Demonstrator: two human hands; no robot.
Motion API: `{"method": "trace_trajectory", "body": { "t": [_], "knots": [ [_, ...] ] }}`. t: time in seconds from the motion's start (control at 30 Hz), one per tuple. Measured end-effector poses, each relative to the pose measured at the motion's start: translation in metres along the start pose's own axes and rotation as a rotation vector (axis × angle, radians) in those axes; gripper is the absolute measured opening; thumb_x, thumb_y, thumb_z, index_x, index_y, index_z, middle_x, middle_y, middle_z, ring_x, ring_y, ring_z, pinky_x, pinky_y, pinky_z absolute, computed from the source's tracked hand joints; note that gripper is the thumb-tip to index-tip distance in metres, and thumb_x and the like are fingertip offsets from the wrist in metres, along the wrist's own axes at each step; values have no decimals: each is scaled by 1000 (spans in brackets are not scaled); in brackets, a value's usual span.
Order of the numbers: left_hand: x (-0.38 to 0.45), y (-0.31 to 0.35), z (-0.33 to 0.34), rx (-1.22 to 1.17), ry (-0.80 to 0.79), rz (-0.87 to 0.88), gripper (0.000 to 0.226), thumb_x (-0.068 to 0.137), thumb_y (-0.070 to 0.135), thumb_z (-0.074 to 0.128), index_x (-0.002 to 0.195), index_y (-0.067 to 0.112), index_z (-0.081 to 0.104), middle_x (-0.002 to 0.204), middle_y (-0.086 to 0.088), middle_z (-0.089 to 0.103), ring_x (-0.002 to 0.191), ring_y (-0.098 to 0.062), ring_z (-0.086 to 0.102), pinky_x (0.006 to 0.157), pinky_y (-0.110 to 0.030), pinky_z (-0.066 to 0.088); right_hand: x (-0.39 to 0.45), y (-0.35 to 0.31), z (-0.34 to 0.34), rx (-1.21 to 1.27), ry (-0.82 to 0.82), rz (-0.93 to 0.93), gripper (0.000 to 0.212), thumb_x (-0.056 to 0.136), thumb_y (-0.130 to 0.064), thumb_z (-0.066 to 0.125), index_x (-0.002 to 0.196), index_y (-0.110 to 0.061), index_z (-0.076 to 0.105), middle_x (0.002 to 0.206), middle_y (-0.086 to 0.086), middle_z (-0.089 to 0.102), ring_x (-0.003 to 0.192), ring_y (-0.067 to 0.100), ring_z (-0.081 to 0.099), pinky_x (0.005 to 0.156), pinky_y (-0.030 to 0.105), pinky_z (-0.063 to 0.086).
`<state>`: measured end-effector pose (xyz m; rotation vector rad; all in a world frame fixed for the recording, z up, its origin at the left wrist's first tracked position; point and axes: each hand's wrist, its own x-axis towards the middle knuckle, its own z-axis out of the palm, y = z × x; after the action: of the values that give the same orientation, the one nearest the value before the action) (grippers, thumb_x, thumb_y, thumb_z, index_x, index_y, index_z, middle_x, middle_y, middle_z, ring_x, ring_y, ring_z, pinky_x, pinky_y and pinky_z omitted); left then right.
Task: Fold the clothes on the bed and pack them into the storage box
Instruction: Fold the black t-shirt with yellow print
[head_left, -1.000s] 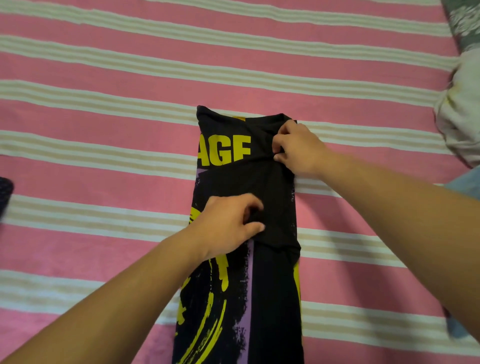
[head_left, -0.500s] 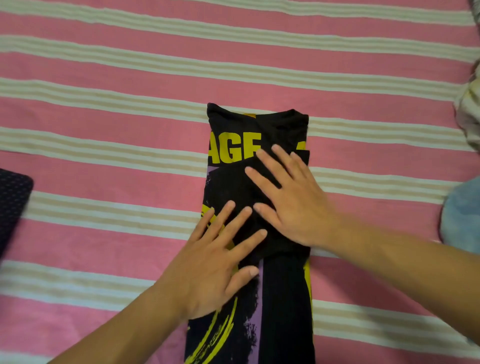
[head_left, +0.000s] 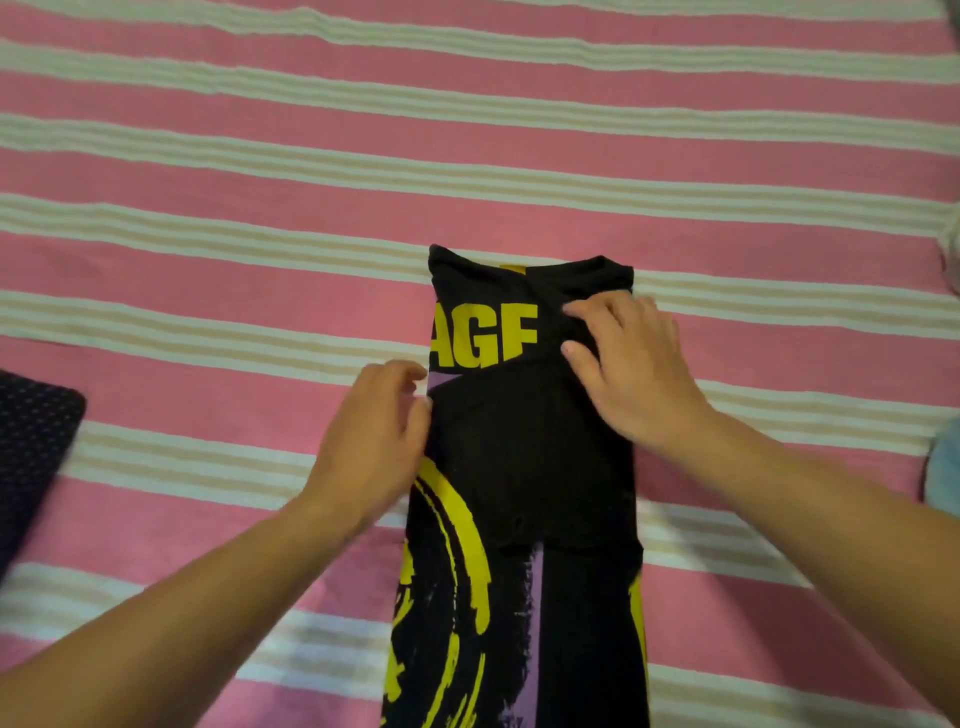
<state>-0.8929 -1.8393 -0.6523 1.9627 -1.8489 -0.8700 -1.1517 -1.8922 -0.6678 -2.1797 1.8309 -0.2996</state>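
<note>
- A black shirt (head_left: 524, 467) with yellow letters and yellow and purple paint marks lies on the bed (head_left: 467, 171); the bed has a pink sheet with pale stripes; the shirt is folded into a long thin strip that runs from the middle of the bed down toward the person
- The sides look tucked in already, so I think the step now is fixing the top part of the strip before folding it short
- The right hand (head_left: 631, 369) rests on the top right part of the shirt; its fingers are bent a little and press on the cloth near the letters; I cannot tell if they pinch it
- The left hand (head_left: 376, 431) is at the left edge of the shirt; its fingers are curled loosely and just touch the edge; it does not seem to hold anything
- A dark cloth with small dots (head_left: 36, 441) lies well apart at the left side
- No box shows here, so packing comes later
- Next, I think, both hands need to grab one end and bring it over the other end; the edges should line up so the fold stays neat
</note>
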Motion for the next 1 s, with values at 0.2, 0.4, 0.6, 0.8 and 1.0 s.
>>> {"method": "trace_trajectory", "body": {
  "t": [0.2, 0.4, 0.6, 0.8, 1.0],
  "knots": [
    [92, 3, -3, -93, 8, -67, 52, 103, 26, 56, 152, 25, 39, 142, -10, 44, 129, -22, 50, 112, -39, 42, 77, 4, -3, -7, -230, 216, 27, 98, -50, 55, 111, -28, 63, 109, -3, 65, 107, 26, 57, 94, 44, 35],
    [166, 16, -11, 119, -134, -28, 40, 98, 41, 61, 135, 31, 49, 141, -12, 36, 131, -35, 40, 111, -51, 39, 75, 15, 2, -1, -171, 246, 23, 103, -39, 49, 94, -19, 56, 92, 2, 58, 96, 31, 55, 82, 41, 38],
    [172, 18, 7, 295, -77, -34, 47, 98, 57, 52, 135, 29, 45, 143, -8, 35, 131, -34, 37, 102, -55, 40, 70, 20, 13, 21, -91, 239, 22, 102, -33, 55, 95, -12, 58, 92, 6, 55, 94, 33, 56, 79, 42, 47],
    [179, 17, -1, 205, -183, -115, 71, 82, 59, 75, 138, 30, 45, 139, -11, 39, 126, -37, 46, 107, -54, 46, 69, 27, 5, 34, -22, 367, 81, 82, -49, 77, 145, -16, 37, 143, 13, 35, 134, 35, 33, 106, 47, 40],
    [185, 33, 8, 113, -246, -221, 46, 81, 41, 83, 112, 11, 69, 105, -9, 70, 98, -29, 66, 91, -45, 56, 84, 27, 4, 323, -207, 546, 64, 80, -39, 83, 125, -6, 50, 111, 9, 57, 102, 29, 58, 76, 36, 43]
  ]
}}
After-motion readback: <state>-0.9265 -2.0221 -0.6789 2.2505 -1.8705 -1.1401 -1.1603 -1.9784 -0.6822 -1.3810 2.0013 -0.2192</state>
